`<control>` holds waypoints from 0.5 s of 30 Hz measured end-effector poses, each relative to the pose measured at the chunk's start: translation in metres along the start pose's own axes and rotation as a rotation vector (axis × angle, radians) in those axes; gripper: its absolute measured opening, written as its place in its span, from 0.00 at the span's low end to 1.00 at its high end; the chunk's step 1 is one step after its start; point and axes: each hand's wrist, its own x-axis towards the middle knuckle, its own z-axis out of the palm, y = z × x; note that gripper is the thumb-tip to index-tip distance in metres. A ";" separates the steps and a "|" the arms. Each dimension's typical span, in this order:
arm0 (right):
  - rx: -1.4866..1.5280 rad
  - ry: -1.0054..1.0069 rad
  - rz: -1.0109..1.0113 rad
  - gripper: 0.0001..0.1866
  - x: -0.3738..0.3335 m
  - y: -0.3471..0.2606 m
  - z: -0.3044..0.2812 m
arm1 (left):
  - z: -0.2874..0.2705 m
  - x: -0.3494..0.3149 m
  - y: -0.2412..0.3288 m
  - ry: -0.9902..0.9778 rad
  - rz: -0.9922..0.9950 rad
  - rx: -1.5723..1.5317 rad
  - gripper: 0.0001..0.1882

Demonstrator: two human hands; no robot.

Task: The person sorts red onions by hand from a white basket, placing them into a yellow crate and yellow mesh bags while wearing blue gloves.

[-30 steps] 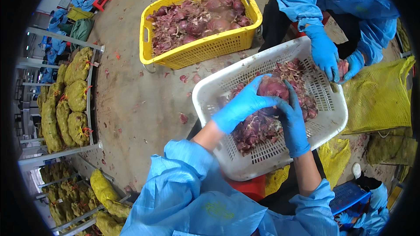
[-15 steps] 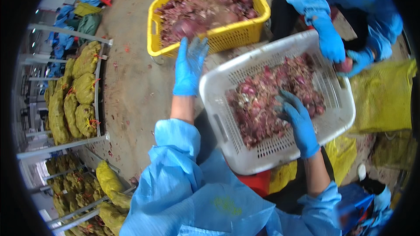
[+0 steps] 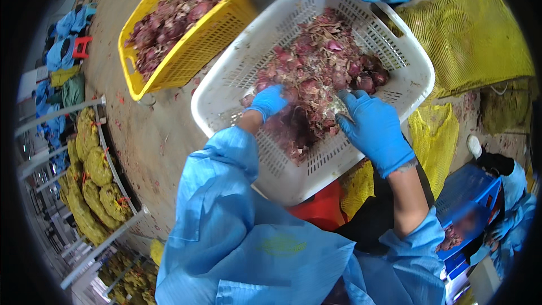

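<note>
left hand [image 3: 267, 103] dips into papery round onions [image 3: 309, 89], fingers too blurry to tell; right hand [image 3: 375, 131] bends, thumb and fingers apart, over the slotted white plastic basket [image 3: 285, 185].

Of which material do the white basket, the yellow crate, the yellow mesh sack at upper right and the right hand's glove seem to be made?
White basket: probably rigid plastic, slightly glossy; slots look moulded in.
Yellow crate: likely smooth plastic too; its slotted wall is evenly coloured.
Yellow mesh sack: perhaps matte synthetic netting, given its folds and weave.
Right hand's glove: thin, smooth, perhaps nitrile; it fits closely.
</note>
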 end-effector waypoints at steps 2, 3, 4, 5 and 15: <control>-0.011 -0.019 0.013 0.20 -0.008 0.003 -0.006 | 0.026 0.027 0.002 0.012 -0.151 -0.117 0.40; 0.009 -0.041 0.033 0.21 -0.011 0.004 -0.008 | 0.052 0.045 -0.012 0.067 -0.238 -0.236 0.42; 0.028 -0.062 0.051 0.22 -0.013 0.005 -0.012 | 0.083 0.064 -0.030 0.125 -0.327 -0.354 0.44; 0.040 -0.080 0.078 0.22 -0.015 0.008 -0.015 | 0.104 0.082 -0.035 0.179 -0.408 -0.469 0.46; -0.077 0.005 0.053 0.19 -0.022 0.009 -0.018 | 0.175 0.075 -0.062 0.180 -0.222 -1.341 0.35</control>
